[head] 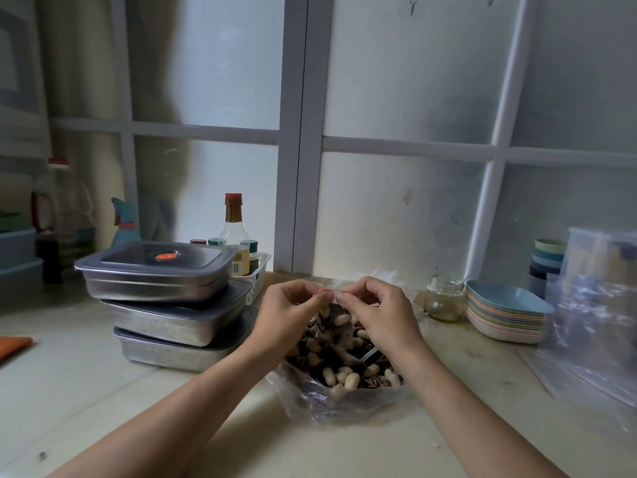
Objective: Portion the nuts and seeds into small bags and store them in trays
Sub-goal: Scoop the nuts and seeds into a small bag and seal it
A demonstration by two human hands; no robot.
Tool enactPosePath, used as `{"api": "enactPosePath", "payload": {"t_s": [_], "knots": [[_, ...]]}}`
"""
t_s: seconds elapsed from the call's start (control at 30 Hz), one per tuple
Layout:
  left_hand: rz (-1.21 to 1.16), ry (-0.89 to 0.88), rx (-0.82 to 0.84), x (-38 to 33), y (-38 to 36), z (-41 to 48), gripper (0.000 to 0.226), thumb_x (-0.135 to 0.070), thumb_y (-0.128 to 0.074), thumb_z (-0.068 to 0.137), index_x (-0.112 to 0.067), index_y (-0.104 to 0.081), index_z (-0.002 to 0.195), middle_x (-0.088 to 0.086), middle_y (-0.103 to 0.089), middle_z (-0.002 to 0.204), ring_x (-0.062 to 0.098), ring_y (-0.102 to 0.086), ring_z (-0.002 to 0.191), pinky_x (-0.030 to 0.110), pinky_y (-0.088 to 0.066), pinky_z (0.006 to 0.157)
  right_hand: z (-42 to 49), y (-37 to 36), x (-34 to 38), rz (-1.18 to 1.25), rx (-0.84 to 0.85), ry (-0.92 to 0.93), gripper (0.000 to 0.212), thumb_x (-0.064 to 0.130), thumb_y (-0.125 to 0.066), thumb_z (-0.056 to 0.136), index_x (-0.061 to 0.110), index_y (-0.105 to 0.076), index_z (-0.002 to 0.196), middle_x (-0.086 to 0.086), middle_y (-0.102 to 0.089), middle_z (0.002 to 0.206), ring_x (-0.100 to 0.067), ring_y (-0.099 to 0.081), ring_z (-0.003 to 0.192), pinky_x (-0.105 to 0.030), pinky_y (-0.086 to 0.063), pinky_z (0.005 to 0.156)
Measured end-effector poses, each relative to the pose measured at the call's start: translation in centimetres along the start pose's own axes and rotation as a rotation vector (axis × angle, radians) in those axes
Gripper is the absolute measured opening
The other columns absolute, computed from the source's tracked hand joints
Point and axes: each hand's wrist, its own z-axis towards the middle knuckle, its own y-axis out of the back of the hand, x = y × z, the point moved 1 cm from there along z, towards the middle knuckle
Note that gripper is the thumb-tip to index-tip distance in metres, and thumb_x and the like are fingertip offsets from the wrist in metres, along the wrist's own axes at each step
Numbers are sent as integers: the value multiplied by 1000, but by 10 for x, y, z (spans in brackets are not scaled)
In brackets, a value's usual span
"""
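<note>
Head camera, looking down at the pale counter [103,401]. Both hands are up at centre, fingertips almost meeting. The left hand [287,315] and the right hand [381,313] each pinch the red zip strip [331,290] along the top of a small bag [336,324]. That's thumb and forefinger clamped on the strip on both sides, with the other fingers curled in behind.

The small bag hangs between the two hands, stuffed with pale peanuts and dark seeds. It sits right over a large clear bag [327,405] of the same mix, which lies slumped on the counter just in front of the person. I can't tell whether the small bag's bottom touches the heap below.

Off to the left are three lidded steel trays [155,284] in a skewed stack, and the top lid has an orange spot at its middle. Just behind them is a white basket [261,270] of little jars, with a red-capped bottle [234,219] standing tall at the back.

To the right stands a glass jar [444,300]. Beside it is a stack of pastel dishes [506,315], with stacked cups [548,260] behind. Loose clear zip bags [593,326] lie at the right edge.
</note>
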Motion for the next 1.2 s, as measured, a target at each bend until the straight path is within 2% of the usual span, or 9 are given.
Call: {"api": "enactPosePath", "payload": {"t_s": [0.1, 0.2, 0.27, 0.63, 0.87, 0.93, 1.03, 1.1, 1.2], "knots": [[17, 21, -2, 1, -2, 0, 11, -20, -76, 91, -9, -78, 92, 8, -77, 88, 30, -73, 90, 39, -58, 86, 2, 0, -4, 88, 25, -72, 7, 29, -81, 87, 24, -78, 86, 6, -76, 82, -8, -71, 80, -16, -53, 70], [26, 38, -4, 2, -2, 1, 11, -19, -75, 93, -9, -76, 91, 6, -76, 82, 19, -71, 80, 24, -57, 78, 3, 1, -6, 180, 4, -122, 4, 21, -78, 89, 18, -77, 86, 5, -74, 78, -5, -67, 75, -18, -51, 69], [29, 51, 2, 2, -1, 2, 11, -20, -75, 93, -8, -75, 90, 5, -76, 81, 15, -70, 78, 21, -56, 76, 4, 2, -8, 192, 6, -132, 5, 18, -76, 91, 16, -77, 86, 6, -72, 76, -3, -63, 72, -17, -49, 68], [-98, 69, -8, 1, 2, 1, 12, -9, -79, 86, 3, -78, 85, 19, -76, 84, 20, -70, 76, 23, -57, 78, 5, 2, -11, 27, -61, -97, 11, 20, -79, 89, 20, -74, 79, 11, -71, 69, 3, -62, 65, -11, -45, 63], [-34, 61, 18, -1, 0, -1, 14, -14, -73, 93, -3, -80, 86, 14, -77, 83, 17, -72, 78, 23, -58, 81, 4, 3, -10, -32, -67, -96, 12, 23, -73, 94, 23, -74, 82, 9, -71, 74, 2, -63, 69, -10, -44, 62], [-28, 70, 10, -1, -1, -1, 17, -16, -71, 95, -3, -79, 87, 12, -77, 83, 14, -72, 78, 21, -55, 81, 4, 2, -12, -30, -52, -107, 11, 24, -71, 96, 23, -75, 86, 8, -71, 76, -1, -64, 72, -13, -45, 65], [36, 86, 17, 0, 0, 1, 18, -22, -67, 98, -9, -78, 93, 6, -78, 88, 15, -73, 88, 25, -54, 88, 4, 3, -12, -15, -30, -112, 10, 28, -71, 96, 24, -75, 87, 9, -71, 78, -4, -65, 75, -18, -47, 69], [100, 88, 103, 3, 1, 2, 15, -30, -70, 96, -17, -72, 104, 0, -77, 98, 15, -72, 96, 26, -55, 87, 5, 5, -13, -16, -27, -89, 12, 29, -71, 95, 24, -73, 85, 11, -70, 74, -1, -63, 71, -18, -47, 69], [165, 31, 236, 9, -2, -2, 49, -32, -83, 84, -28, -50, 121, -3, -73, 109, 17, -73, 100, 33, -60, 88, 5, 8, -15, -21, -6, -45, 13, 26, -70, 95, 24, -71, 82, 12, -69, 72, -3, -63, 71, -22, -49, 70]]}}
